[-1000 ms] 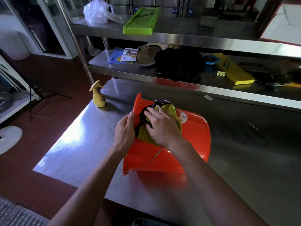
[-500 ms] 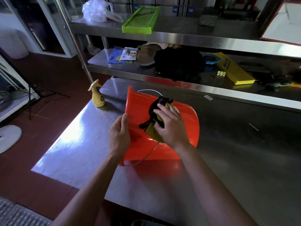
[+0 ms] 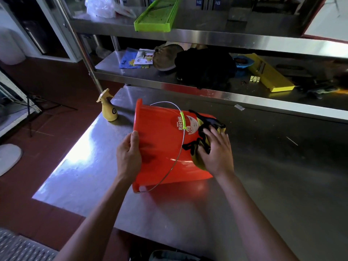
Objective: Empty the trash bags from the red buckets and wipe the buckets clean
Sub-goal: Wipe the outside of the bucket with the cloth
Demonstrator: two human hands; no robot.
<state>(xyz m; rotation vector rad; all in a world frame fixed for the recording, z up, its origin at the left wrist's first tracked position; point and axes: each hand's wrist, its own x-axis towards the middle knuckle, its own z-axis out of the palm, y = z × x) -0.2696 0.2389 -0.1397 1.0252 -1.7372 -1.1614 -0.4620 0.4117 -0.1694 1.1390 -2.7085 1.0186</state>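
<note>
The red bucket [image 3: 162,146] lies on its side on the steel bench [image 3: 263,185], its rim toward the left and its base toward the right. Its wire handle [image 3: 178,147] curves across the upturned wall, next to a round label reading "Bucket".

The left hand [image 3: 128,157] grips the bucket at the rim, thumb lying over the outer wall and fingers [image 3: 120,149] curled round the edge, so the hand is closed on the plastic. The right hand [image 3: 216,151] presses a yellow cloth [image 3: 199,162] with black trim flat against the wall near the base; its fingers [image 3: 211,133] are spread and nearly straight on top of the cloth. I cannot tell whether the thumb pinches any of the fabric.

A yellow spray bottle [image 3: 109,108] stands upright on the bench near the far left corner, apart from the bucket. On the lower shelf [image 3: 226,95] behind the bench lie some papers [image 3: 139,60], a dark bundle [image 3: 205,66] and a long yellow box [image 3: 267,74]. A green tray [image 3: 156,16] and a white plastic bag [image 3: 101,6] sit on the shelf above.
</note>
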